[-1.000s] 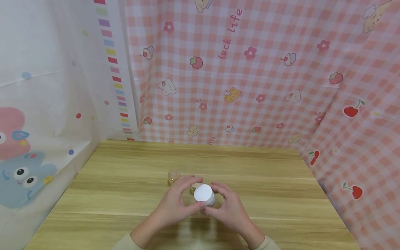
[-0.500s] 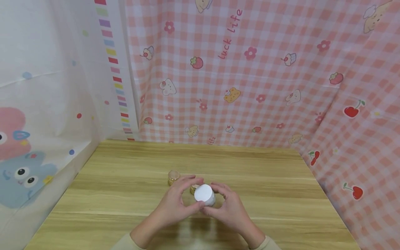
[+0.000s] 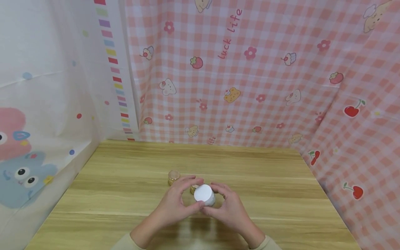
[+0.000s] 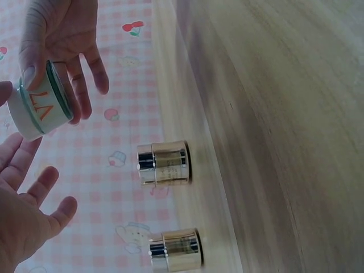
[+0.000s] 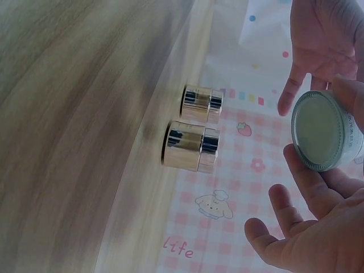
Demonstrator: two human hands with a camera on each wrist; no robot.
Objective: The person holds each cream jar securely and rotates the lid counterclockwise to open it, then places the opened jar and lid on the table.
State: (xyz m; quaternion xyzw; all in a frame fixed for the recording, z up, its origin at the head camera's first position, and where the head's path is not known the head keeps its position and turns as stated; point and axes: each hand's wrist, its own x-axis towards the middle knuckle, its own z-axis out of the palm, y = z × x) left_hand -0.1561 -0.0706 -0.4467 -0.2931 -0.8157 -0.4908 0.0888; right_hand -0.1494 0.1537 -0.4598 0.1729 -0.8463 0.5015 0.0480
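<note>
A small white cosmetic jar [image 3: 204, 195] is held above the table between both hands, its flat white lid facing up. Orange lettering and a green band mark the side of the jar [image 4: 44, 108] in the left wrist view; its round greenish base [image 5: 317, 131] faces the right wrist camera. My left hand [image 3: 173, 201] pinches it near the lid with thumb and forefinger. From the other side, my right hand [image 3: 230, 207] grips the lower body between thumb and fingers. The other fingers of both hands are spread. The lid is on the jar.
Two shiny gold jars stand on the wooden table [image 3: 256, 173] beyond the hands: one gold jar [image 3: 173, 177] farther left, another gold jar [image 3: 193, 189] partly hidden behind the white jar. Pink checked cloth [image 3: 218, 86] hangs behind, white printed cloth [image 3: 47, 86] at left.
</note>
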